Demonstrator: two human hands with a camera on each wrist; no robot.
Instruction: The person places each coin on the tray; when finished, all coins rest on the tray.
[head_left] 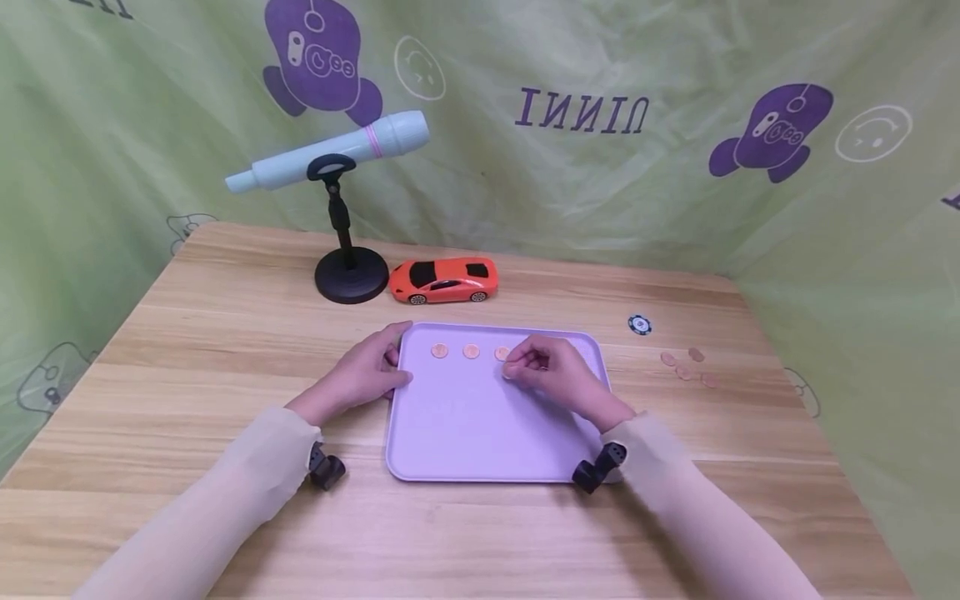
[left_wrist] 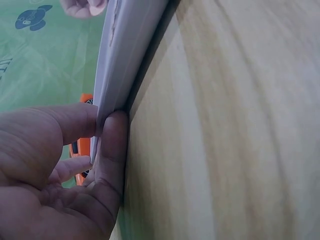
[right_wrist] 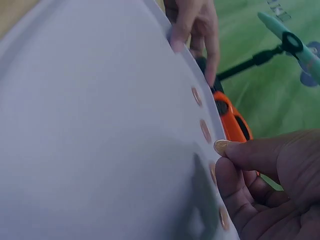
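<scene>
My left hand (head_left: 367, 369) grips the left edge of the lilac tray (head_left: 480, 433); in the left wrist view its thumb and fingers lie on either side of the rim. Over the tray's far part, my right hand (head_left: 551, 372) pinches a small copper coin (right_wrist: 222, 146) between thumb and fingertip. Beneath it, several coins lie in a row along the far rim, among them one coin (head_left: 439, 351) at the left, another coin (head_left: 471, 351) beside it and a coin (head_left: 502, 353) close to the right fingertips. My right hand hides part of this row in the head view.
Right of the tray, several loose coins (head_left: 683, 372) lie on the wooden table (head_left: 225, 350), with a dark poker chip (head_left: 640, 324) behind them. An orange toy car (head_left: 444, 281) stands beyond the tray, next to a black stand (head_left: 351, 275) holding a pale blue telescope-like tube (head_left: 330, 152).
</scene>
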